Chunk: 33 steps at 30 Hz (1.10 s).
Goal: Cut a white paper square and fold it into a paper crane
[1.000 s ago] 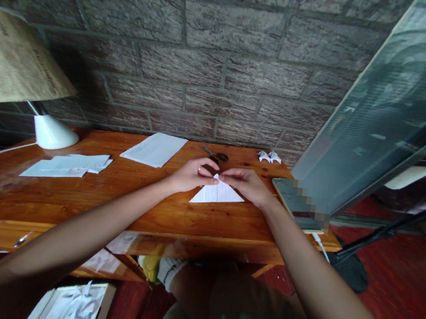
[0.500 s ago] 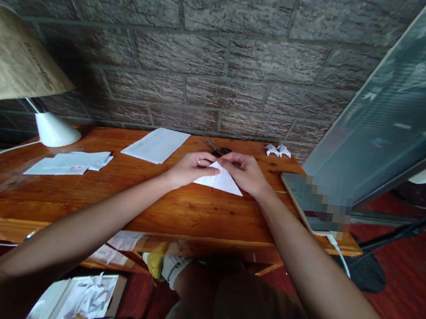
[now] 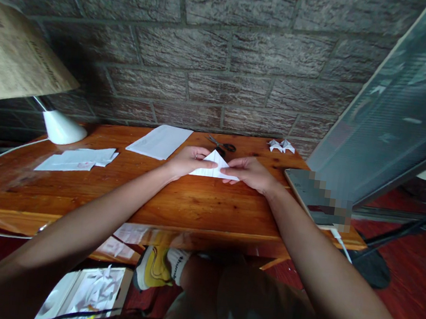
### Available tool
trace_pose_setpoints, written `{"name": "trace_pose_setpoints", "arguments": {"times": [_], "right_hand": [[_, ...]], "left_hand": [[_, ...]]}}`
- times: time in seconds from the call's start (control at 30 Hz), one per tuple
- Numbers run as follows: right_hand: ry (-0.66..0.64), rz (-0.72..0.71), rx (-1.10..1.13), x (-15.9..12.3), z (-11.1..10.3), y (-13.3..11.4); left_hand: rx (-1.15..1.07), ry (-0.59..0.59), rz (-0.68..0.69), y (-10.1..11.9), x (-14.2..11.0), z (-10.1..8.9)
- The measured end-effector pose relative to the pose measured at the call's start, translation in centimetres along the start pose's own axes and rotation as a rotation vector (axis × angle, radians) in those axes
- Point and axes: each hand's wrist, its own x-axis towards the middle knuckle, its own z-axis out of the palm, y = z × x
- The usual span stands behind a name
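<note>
A white sheet of paper folded into a triangle is held just above the wooden table, its tip pointing toward the wall. My left hand grips its left side, thumb lying on the front face. On the right side my right hand pinches the paper between thumb and fingers, with some fingers showing below the lower edge. Black-handled scissors lie just beyond the paper's tip.
On the table are a stack of white paper, cut paper pieces, small folded paper shapes and a tablet with a cable. A lamp stands left. Below sits a box of paper scraps.
My right hand has moved from the triangle's tip down to its right side. The triangle's lower edge now lies level, and its tip is uncovered. The scissors show more fully.
</note>
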Motion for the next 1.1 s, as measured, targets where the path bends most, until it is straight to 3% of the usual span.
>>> {"name": "trace_pose_setpoints", "arguments": {"times": [0.73, 0.97, 1.1], "right_hand": [[0.087, -0.088, 0.048, -0.2, 1.0, 0.0], [0.099, -0.091, 0.058, -0.2, 1.1, 0.0], [0.202, -0.138, 0.127, 0.0, 1.2, 0.0]], "left_hand": [[-0.122, -0.149, -0.044, -0.2, 0.1, -0.2], [-0.123, -0.139, -0.065, 0.0, 0.0, -0.1], [-0.18, -0.112, -0.039, 0.3, 0.0, 0.2]]}}
